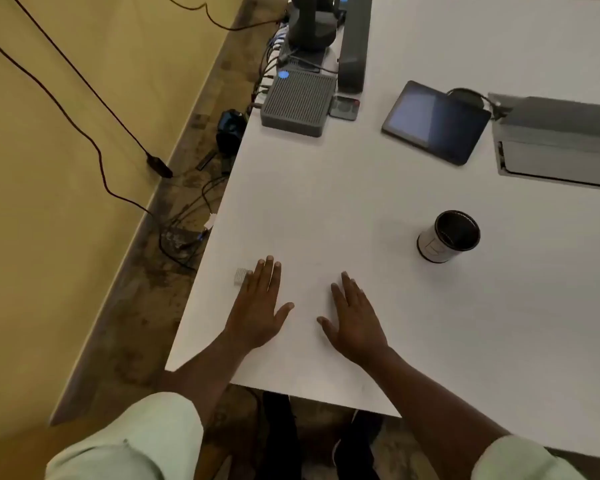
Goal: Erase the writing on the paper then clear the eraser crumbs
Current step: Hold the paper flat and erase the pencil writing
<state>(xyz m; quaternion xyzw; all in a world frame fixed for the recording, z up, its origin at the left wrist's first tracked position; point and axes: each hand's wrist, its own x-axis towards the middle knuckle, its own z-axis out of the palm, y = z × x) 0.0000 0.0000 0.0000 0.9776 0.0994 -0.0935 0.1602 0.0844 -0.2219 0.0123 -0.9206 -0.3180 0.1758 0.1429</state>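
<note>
A white sheet of paper (pixel 312 244) lies on the white table (pixel 499 306), its edges barely distinguishable; I cannot make out any writing on it. My left hand (pixel 258 306) rests flat, palm down, with fingers spread, near the table's left edge. A small pale eraser (pixel 240 276) lies right beside its little finger, touching or nearly so. My right hand (pixel 355 318) also lies flat and open a short way to the right. Neither hand holds anything. No crumbs are visible.
A black-lined cup (pixel 447 241) stands to the right of the hands. Farther back are a tablet (pixel 435 123), a grey folio case (pixel 558 140), a grey vented box (pixel 298 100) with cables and a robot base (pixel 312 26). Cables run over the floor at left.
</note>
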